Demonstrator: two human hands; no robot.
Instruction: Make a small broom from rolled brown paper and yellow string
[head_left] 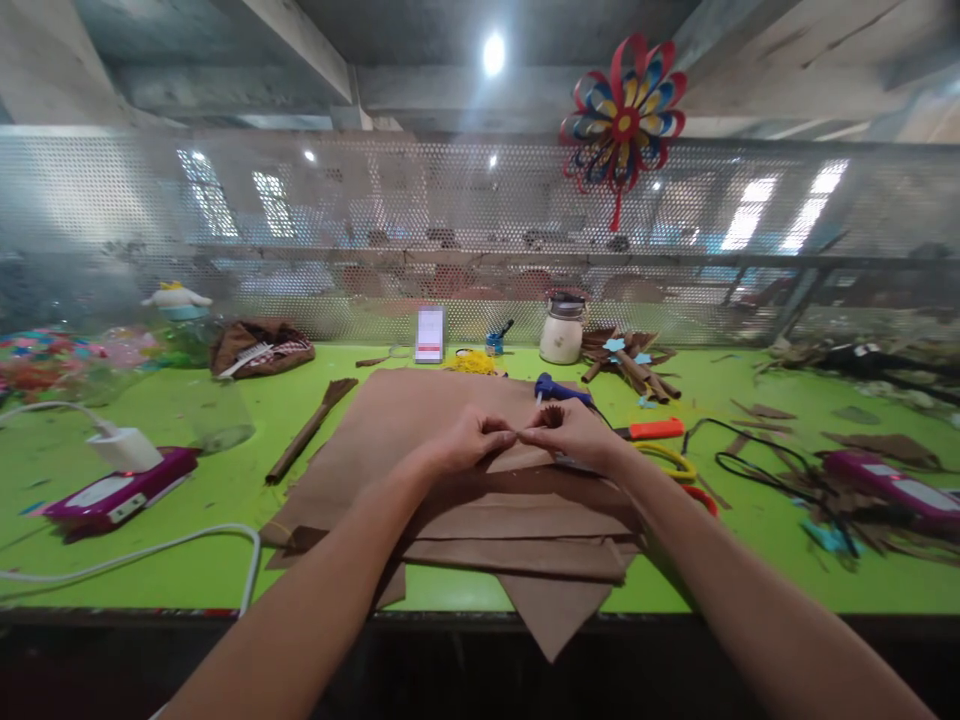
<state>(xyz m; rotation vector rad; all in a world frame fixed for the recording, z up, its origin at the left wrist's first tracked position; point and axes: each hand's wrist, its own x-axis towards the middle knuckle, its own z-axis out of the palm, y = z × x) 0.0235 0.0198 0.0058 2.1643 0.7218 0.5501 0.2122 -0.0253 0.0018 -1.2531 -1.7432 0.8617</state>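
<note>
My left hand (pixel 466 440) and my right hand (pixel 579 434) meet at the fingertips above a stack of brown paper sheets (pixel 390 415). A small brown paper piece with a jagged, fringed edge (pixel 553 414) shows curled at my right fingers, pinched between thumb and forefinger. The left thumb and forefinger are pressed together at its near end, where the fingers hide most of it. Folded brown paper strips (pixel 517 553) lie below my wrists. Just behind the right hand rests a blue glue gun (pixel 559 388).
Right of my hands lie an orange-handled tool (pixel 656 429), a yellow handle loop (pixel 679 462) and a black cable (pixel 757 468). A rolled brown paper stick (pixel 311 432) and purple power strip (pixel 124 490) are left. Behind stand a phone (pixel 430 334) and a jar (pixel 562 332).
</note>
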